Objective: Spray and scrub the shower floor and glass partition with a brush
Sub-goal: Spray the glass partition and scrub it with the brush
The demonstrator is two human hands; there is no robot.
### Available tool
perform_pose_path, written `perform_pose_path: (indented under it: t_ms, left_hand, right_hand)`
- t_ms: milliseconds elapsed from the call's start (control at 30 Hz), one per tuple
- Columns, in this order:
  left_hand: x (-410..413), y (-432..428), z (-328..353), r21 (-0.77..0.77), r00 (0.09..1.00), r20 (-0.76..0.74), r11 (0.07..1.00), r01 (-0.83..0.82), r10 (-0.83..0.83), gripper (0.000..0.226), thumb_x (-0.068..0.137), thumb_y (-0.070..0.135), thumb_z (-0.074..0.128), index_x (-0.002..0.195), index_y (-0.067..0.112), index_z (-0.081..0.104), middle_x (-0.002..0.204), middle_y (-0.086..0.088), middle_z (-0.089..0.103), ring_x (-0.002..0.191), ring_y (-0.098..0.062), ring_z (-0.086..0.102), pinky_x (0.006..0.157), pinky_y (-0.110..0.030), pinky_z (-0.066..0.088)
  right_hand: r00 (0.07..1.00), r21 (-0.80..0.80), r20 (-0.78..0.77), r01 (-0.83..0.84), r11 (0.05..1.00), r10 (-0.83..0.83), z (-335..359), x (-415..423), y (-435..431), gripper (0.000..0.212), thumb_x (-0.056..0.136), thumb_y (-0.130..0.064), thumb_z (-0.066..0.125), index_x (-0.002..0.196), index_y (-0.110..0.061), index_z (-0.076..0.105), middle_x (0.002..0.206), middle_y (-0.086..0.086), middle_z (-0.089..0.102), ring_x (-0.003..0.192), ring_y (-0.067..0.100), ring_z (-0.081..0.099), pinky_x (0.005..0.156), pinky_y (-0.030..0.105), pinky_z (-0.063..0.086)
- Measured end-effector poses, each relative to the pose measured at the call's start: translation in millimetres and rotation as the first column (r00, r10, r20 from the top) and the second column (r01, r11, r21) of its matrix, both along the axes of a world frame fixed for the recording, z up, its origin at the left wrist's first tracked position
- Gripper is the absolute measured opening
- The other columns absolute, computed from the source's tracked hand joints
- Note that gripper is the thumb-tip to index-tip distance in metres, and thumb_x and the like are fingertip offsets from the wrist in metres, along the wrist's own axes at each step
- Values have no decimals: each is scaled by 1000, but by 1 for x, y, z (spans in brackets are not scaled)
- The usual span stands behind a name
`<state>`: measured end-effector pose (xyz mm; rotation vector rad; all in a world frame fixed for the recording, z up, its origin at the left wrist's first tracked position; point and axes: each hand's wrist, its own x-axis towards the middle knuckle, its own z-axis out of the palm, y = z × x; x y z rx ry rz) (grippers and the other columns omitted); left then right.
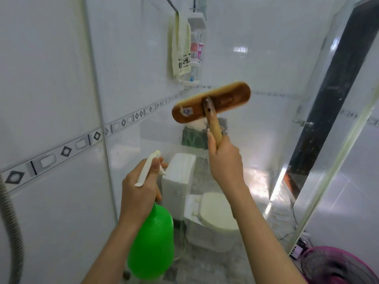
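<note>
**Brush raised at the shower glass, spray bottle held beside it**

A brown wooden scrubbing brush (211, 102) with a long oval head and a pale wooden handle is held up in front of the clear glass shower partition (266, 68). Its flat back is turned toward the camera, and its head is slightly blurred. Whether the bristles touch the glass cannot be told. The handle is gripped low down by the right hand (224, 160), with the fingers wrapped tightly around it.

Lower and to the left, a bright green plastic spray bottle (151, 242) is held upright by the left hand (139, 189). The fingers are clamped round its neck and its white trigger head (148, 167), whose nozzle is pointed up and forward.

A white toilet (215, 214) with its lid down is seen through the glass. A cream towel (181, 48) is hung high on the white tiled wall (51, 78). A grey ribbed shower hose (10, 222) is seen at the left edge, and a pink fan grille (338, 265) at the lower right.
</note>
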<state>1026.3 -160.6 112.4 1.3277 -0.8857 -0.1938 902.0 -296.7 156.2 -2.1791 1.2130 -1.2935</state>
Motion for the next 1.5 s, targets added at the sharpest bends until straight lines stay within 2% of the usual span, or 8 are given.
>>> perform_pose_path:
  t_ms: [233, 467, 600, 700, 867, 1067, 1267, 1500]
  left_hand:
    - [22, 17, 4, -22, 999, -11, 998, -52, 51, 38, 100, 43, 45, 101, 17, 73, 91, 4, 75, 38, -9, 48, 44, -18, 43]
    - [44, 33, 3, -35, 993, 10, 993, -116, 116, 38, 101, 46, 43, 99, 23, 73, 63, -1, 68, 40, -12, 47, 49, -26, 44]
    - [59, 44, 0, -26, 991, 12, 991, -130, 130, 37, 101, 50, 44, 96, 29, 74, 84, -24, 70, 42, -15, 48, 52, -31, 44]
    - [67, 51, 2, -25, 991, -1, 990, -136, 136, 35, 101, 49, 44, 95, 31, 73, 89, -31, 67, 45, -21, 48, 51, -29, 43]
    - [76, 62, 1, -42, 985, 9, 984, -174, 174, 33, 101, 52, 44, 96, 36, 73, 92, -32, 67, 47, -26, 49, 56, -32, 46]
    - [86, 70, -3, -36, 978, 21, 978, -208, 208, 31, 100, 53, 45, 94, 41, 72, 89, -30, 69, 42, -19, 48, 58, -32, 47]
    - [83, 68, -2, -2, 976, 28, 976, -218, 218, 33, 101, 50, 43, 95, 37, 73, 87, -31, 68, 44, -20, 49, 56, -32, 47]
    - [86, 69, 5, -42, 974, 10, 973, -227, 228, 33, 99, 51, 45, 93, 35, 73, 90, -24, 71, 41, -17, 49, 54, -29, 46]
  right_hand:
    - [991, 216, -122, 77, 973, -51, -113, -15, 22, 41, 94, -56, 30, 89, -19, 49, 69, -2, 58, 59, 16, 58, 58, 41, 54]
    - [981, 15, -195, -16, 1000, 19, -46, 32, -2, 42, 96, -54, 31, 89, -16, 47, 72, 1, 56, 59, 18, 56, 50, 32, 45]
    - [986, 291, -156, -9, 957, 56, -106, 18, 30, 37, 96, -52, 33, 87, -21, 49, 72, -1, 59, 60, 14, 58, 61, 39, 55]
    - [972, 273, -217, -30, 962, 92, -90, 51, 32, 41, 97, -53, 33, 91, -17, 50, 80, 3, 62, 70, 22, 61, 68, 42, 53]
    - [957, 68, -244, -145, 987, 158, -27, 111, 8, 46, 96, -56, 32, 96, -13, 49, 84, 6, 59, 74, 30, 57, 67, 41, 47]
    - [960, 297, -238, -74, 952, 149, -99, 60, 40, 38, 97, -51, 33, 89, -18, 50, 75, -2, 57, 64, 16, 57, 63, 35, 51]
    - [935, 26, -290, -204, 979, 203, 14, 152, 16, 45, 97, -54, 32, 93, -12, 48, 84, 5, 54, 75, 29, 51, 65, 35, 37]
    - [943, 189, -291, -110, 976, 163, -59, 101, 25, 46, 96, -57, 32, 92, -15, 50, 85, 6, 61, 79, 29, 61, 72, 41, 51]
